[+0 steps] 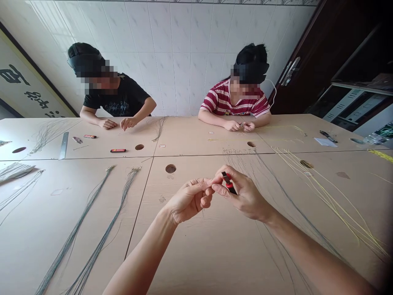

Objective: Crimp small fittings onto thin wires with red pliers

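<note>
My two hands meet above the light wooden table [215, 254]. My right hand [245, 196] is closed around a small tool with red and black handles [227, 182]. My left hand [190, 198] pinches something very thin at its fingertips, right against the tool's tip; it is too small to name. Grey cords [285, 196] lie on the table under and to the right of my right hand.
Two long bundles of grey cord [92, 229] lie at left, yellow cords [337, 200] at right. Two other people sit across the table, working with their hands. A metal ruler [64, 144], a red-black tool [118, 150] and round cable holes [170, 168] are on the table.
</note>
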### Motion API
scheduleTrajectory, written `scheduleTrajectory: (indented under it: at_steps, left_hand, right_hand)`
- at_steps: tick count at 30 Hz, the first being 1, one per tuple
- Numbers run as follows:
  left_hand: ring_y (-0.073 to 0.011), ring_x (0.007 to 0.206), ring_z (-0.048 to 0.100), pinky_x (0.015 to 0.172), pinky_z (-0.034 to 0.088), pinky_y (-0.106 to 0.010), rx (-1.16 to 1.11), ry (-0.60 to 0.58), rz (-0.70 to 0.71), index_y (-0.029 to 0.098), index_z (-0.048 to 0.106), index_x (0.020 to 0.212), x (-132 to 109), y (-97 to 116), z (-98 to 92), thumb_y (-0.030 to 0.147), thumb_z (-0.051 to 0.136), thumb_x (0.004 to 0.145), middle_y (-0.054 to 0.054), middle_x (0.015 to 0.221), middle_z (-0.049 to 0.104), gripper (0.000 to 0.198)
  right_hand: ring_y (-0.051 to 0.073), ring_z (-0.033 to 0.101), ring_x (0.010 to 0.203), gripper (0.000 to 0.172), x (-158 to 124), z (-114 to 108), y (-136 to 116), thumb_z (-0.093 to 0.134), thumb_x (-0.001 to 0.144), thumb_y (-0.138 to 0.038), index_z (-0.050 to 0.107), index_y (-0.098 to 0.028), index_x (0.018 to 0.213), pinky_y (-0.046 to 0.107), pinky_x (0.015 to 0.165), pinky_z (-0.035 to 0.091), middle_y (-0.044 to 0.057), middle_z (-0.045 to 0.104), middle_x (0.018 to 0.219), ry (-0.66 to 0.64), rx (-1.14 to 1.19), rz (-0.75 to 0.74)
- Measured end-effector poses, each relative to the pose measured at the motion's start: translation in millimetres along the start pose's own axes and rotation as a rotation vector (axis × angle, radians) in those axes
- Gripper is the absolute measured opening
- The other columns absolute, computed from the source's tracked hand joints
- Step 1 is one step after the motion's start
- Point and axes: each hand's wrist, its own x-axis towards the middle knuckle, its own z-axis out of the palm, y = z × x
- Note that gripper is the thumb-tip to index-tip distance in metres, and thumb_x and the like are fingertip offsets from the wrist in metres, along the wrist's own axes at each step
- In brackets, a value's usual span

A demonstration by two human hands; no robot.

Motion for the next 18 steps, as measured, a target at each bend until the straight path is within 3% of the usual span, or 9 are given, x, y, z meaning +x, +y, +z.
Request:
scheduleTrajectory:
  at_steps: [8,12,15,18]
  left_hand:
    - [-0.0012,0.046,0.042,0.048,0.035,-0.017,0.002,0.06,0.043,0.013,0.063,0.072,6.5,-3.8,9.3,0.027,0.076,0.076,0.004,0.064,0.053,0.02]
    - [-0.0009,0.047,0.045,0.049,0.036,-0.016,0.009,0.081,0.052,0.013,0.064,0.077,10.5,-7.3,14.6,0.03,0.077,0.076,0.003,0.068,0.056,0.021]
    - [-0.001,0.047,0.044,0.048,0.035,-0.016,0.003,0.082,0.074,0.015,0.067,0.084,11.8,-11.3,16.2,0.032,0.078,0.076,0.003,0.068,0.057,0.022]
    - [-0.0004,0.043,0.039,0.044,0.029,-0.018,0.048,0.045,0.101,0.014,0.069,0.08,10.7,-15.2,17.3,0.035,0.076,0.078,0.004,0.063,0.054,0.022]
  right_hand:
    - [0.013,0.051,0.071,0.019,-0.1,5.7,4.4,0.053,0.094,-0.036,0.049,-0.022,0.083,0.027,0.068,0.04,0.0,0.059,0.075,0.074,0.091,0.039]
    - [0.013,0.046,0.066,0.025,-2.8,1.4,12.3,0.05,0.095,-0.043,0.05,-0.021,0.081,0.027,0.065,0.04,-0.001,0.053,0.072,0.124,0.184,0.08]
    - [0.015,0.047,0.071,0.028,-1.5,-12.3,14.2,0.054,0.092,-0.046,0.051,-0.021,0.08,0.031,0.069,0.042,0.001,0.051,0.076,0.254,0.277,0.129]
    - [0.016,0.048,0.074,0.029,-3.3,-46.8,8.4,0.062,0.086,-0.045,0.05,-0.022,0.073,0.037,0.074,0.044,0.0,0.047,0.074,0.4,0.415,0.09]
